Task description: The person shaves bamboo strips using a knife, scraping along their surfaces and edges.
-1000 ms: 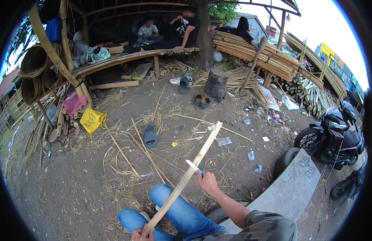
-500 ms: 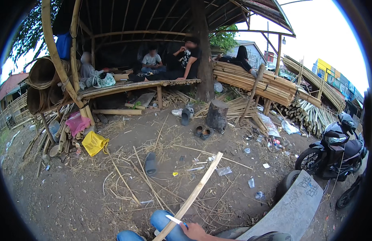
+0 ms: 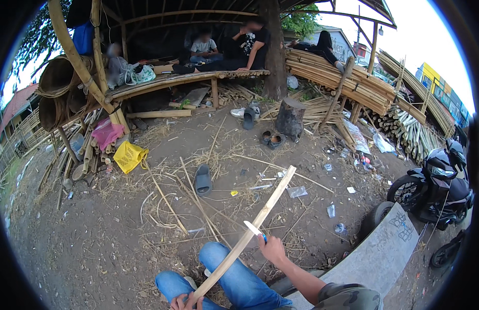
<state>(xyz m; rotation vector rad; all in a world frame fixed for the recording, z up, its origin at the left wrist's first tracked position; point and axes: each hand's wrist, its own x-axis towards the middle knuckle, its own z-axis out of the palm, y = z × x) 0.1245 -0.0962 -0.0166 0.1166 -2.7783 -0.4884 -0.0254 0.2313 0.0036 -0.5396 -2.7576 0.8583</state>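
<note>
A long, pale bamboo strip (image 3: 248, 235) slants across my knees, its far end raised ahead of me. Near the lower edge my left hand (image 3: 186, 301) grips its near end, the fingers wrapped round it. My right hand (image 3: 272, 250) is closed on the handle of a knife (image 3: 255, 229) with a white blade and a blue-and-black handle. The blade lies across the strip, about at its middle, seemingly touching it. Blue jeans cover my legs below the strip.
Loose bamboo slivers, a grey slipper (image 3: 202, 180) and a yellow bag (image 3: 130, 157) lie on the dirt. A grey board (image 3: 374, 258) leans on a tire at right, near a parked motorcycle (image 3: 439, 181). Ahead, people sit on a bamboo platform (image 3: 162, 83) beside a tree stump (image 3: 290, 119).
My right hand and the knife have moved up and forward along the strip. My left hand has come into view on the strip's near end. The whole view has tilted down.
</note>
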